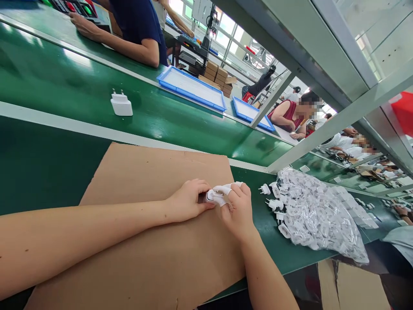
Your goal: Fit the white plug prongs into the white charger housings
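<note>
Cardbd sheet (145,254), wht pc (210,196) btwn fingers (201,186)

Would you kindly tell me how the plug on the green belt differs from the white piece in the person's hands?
The plug sits untouched on the belt; the white piece is held between the left hand and right hand, over cardboard. The plug shows two upward prongs; the white piece is partly hidden by the hands. Both are white.

Cardboard (161,262) on my table (268,234), small part (212,196) between my left hand (185,201) and right hand (239,211) above it, bag of plugs (319,217) right, belt (180,125) farther off, charger (121,106) on its left, trays (193,88) beyond.
</note>
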Action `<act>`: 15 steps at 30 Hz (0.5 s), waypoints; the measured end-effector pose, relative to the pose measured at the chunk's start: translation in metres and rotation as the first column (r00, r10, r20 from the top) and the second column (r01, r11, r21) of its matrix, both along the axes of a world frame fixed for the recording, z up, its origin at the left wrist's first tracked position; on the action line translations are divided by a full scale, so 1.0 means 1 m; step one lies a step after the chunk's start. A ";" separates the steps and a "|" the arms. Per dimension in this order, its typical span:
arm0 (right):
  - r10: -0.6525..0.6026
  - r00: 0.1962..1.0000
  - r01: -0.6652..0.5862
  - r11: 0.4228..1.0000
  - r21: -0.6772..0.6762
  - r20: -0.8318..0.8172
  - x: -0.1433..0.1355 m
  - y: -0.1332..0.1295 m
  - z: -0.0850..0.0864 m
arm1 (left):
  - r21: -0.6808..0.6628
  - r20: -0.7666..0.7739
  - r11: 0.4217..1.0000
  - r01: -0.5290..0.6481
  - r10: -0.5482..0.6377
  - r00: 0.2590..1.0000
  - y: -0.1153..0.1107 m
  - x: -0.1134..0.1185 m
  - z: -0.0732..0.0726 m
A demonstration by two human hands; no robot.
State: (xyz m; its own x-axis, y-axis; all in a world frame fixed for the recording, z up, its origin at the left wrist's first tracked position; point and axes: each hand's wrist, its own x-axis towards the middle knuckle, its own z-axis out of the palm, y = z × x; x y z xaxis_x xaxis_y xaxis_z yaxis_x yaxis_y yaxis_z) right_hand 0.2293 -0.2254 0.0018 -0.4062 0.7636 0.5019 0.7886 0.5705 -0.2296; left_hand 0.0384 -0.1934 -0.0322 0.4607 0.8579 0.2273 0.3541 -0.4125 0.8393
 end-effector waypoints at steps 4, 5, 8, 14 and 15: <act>-0.005 0.999 0.006 1.000 -0.013 0.045 -0.002 0.002 0.000 | 0.000 0.003 1.000 -0.004 0.004 1.000 0.000 0.000 -0.001; 0.000 0.998 0.001 1.000 -0.014 0.058 -0.003 0.002 0.001 | -0.003 0.001 1.000 -0.002 0.002 1.000 0.000 0.000 -0.001; -0.018 0.994 0.023 0.999 -0.041 0.111 -0.004 0.004 0.006 | -0.024 -0.003 1.000 0.000 0.000 1.000 0.001 0.000 0.001; 0.009 0.991 0.021 0.975 -0.222 0.136 -0.004 0.008 0.020 | -0.072 -0.060 0.997 0.032 -0.036 0.998 0.001 -0.001 0.009; 0.023 0.988 0.012 0.972 -0.233 0.150 -0.004 0.010 0.024 | -0.076 -0.071 0.996 0.036 -0.041 0.997 0.001 -0.002 0.009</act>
